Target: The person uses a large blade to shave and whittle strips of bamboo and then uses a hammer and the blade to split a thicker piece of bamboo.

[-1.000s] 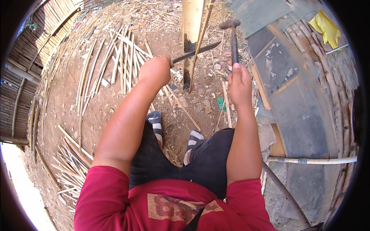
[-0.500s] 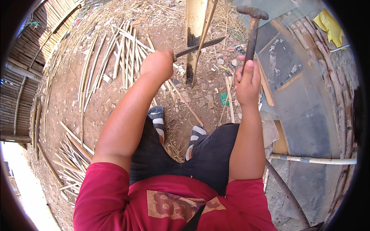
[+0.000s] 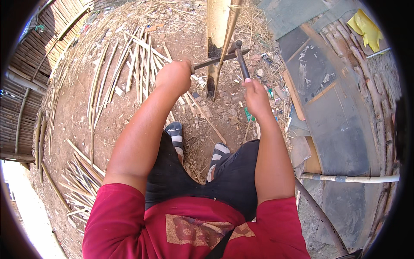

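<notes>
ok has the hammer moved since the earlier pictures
Yes: the hammer has moved left and lower in view; its head overlapped the grey sheet half a second ago and now appears left of it, near the knife.

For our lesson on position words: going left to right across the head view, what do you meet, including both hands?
Slatted wall, left hand, pale split pole, right hand, yellow sheet.

An outdoor work yard; bare earth [image 3: 69, 116], slatted wall [image 3: 54, 26], strewn strips [image 3: 142, 62].
</notes>
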Demonstrator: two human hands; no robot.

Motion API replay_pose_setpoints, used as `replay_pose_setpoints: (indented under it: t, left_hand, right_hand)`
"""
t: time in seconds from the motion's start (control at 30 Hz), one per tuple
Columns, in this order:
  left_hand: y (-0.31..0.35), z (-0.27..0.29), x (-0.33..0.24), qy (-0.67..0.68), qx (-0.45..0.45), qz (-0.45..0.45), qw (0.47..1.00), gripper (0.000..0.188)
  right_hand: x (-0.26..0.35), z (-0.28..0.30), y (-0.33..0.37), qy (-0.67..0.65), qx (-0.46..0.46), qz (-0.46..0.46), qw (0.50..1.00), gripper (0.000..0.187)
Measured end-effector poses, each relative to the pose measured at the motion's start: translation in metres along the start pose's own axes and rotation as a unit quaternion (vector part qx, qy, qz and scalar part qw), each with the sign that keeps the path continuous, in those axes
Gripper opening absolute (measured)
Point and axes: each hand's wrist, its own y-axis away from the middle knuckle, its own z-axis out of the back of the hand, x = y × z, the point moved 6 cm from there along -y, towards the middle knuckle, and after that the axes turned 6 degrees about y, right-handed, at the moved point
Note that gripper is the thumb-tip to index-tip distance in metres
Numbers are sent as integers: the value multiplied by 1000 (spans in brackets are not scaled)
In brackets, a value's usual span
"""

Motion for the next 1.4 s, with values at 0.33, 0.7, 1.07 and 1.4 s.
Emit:
replay_pose_setpoints:
  t: [0.33, 0.7, 1.07, 1.4]
  left_hand:
    - [-1, -4, -4, -7, 19, 24, 1000, 21]
    - [-4, -11, -8, 12, 7, 17, 1000, 20]
    - [-5, -9, -7, 4, 8, 6, 1000, 23]
    - [-8, -12, -4, -17, 9, 7, 1000, 22]
  right_hand:
    - [14, 29, 19, -150, -11, -9, 989, 48]
    - [2, 27, 11, -136, -16, -23, 990, 43]
    - [1, 32, 11, -177, -27, -7, 984, 45]
    - [4, 33, 12, -181, -54, 32, 981, 47]
